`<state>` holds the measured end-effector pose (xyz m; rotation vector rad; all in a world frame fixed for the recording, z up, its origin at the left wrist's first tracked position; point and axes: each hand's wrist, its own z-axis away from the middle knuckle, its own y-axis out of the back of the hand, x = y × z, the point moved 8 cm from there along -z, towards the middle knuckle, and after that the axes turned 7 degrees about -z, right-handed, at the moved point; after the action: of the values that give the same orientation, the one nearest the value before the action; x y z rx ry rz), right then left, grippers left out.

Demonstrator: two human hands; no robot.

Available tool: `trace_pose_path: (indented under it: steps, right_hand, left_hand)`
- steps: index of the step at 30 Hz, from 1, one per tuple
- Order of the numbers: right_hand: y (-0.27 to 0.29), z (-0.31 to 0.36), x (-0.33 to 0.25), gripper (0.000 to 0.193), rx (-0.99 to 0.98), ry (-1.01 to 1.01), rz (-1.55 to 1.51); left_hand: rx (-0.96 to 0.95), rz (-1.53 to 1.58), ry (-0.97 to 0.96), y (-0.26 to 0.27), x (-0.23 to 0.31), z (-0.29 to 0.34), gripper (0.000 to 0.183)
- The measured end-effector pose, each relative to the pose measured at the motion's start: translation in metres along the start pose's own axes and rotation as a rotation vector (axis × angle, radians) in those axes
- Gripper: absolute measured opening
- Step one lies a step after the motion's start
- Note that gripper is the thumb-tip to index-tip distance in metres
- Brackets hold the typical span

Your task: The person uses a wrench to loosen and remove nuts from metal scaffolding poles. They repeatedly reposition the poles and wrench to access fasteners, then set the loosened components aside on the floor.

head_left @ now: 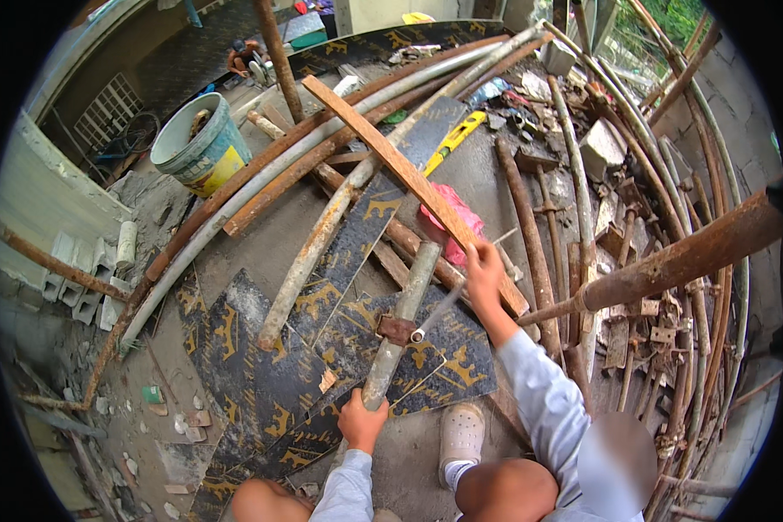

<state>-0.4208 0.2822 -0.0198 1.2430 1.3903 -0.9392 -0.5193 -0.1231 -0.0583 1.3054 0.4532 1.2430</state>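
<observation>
My left hand (362, 423) is closed round the lower end of a short grey metal pipe (418, 280), which points away from me. A rusty clamp (397, 330) sits around the pipe's middle. My right hand (485, 275) grips a thin metal socket wrench (444, 306), slightly blurred. Its round socket end meets the clamp's right side, and its pointed end sticks out beyond my fingers. Behind that hand runs a long wooden batten (391, 161), lying slantwise over other pipes. A crumpled pink plastic bag (458, 214) lies just past the pipe's far end.
Dark printed boards (261, 365) cover the floor before me. Long curved-looking pipes (209, 252) cross ahead, beside a paint-stained bucket (202, 143) and a yellow spirit level (455, 141). Pipes and rusty clamps (622, 335) crowd the right. A rusty post (679, 257) juts in close. Another person (245, 56) crouches far off.
</observation>
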Motion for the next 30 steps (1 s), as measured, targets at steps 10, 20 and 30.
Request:
trace_pose_path:
  steps: [10, 20, 30]
  right_hand:
    - [-0.234, 0.223, -0.102, 0.035, -1.079, 0.497, 0.375]
    - [-0.124, 0.29, -0.1, 0.032, -1.124, 0.692, 0.31]
    - [0.002, 0.298, -0.047, 0.018, -1.009, 0.52, 0.29]
  left_hand:
    - [-0.057, 0.077, -0.07, -0.02, -0.003, -0.011, 0.045]
    - [-0.003, -0.035, -0.593, -0.083, -0.035, -0.004, 0.044]
    - [-0.381, 0.224, -0.231, -0.065, 0.008, -0.015, 0.031]
